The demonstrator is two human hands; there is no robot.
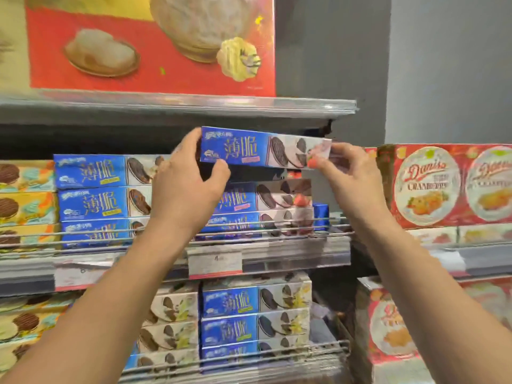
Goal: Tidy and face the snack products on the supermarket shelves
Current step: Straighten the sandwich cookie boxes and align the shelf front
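Observation:
A long blue-and-white sandwich-cookie box [249,148] hangs tilted just under the upper shelf, above a stack of the same boxes [249,209]. My left hand [188,187] grips its left end, thumb below and fingers over the top. My right hand [349,173] pinches its right end between thumb and fingertips. A second stack of blue boxes [94,200] stands to the left on the same shelf.
A wire rail [277,225] runs along the shelf front above price tags [214,263]. Red cranberry cookie tins [432,187] sit to the right, yellow biscuit boxes [25,195] to the left. More cookie boxes [249,320] fill the shelf below. A big red box [155,42] stands overhead.

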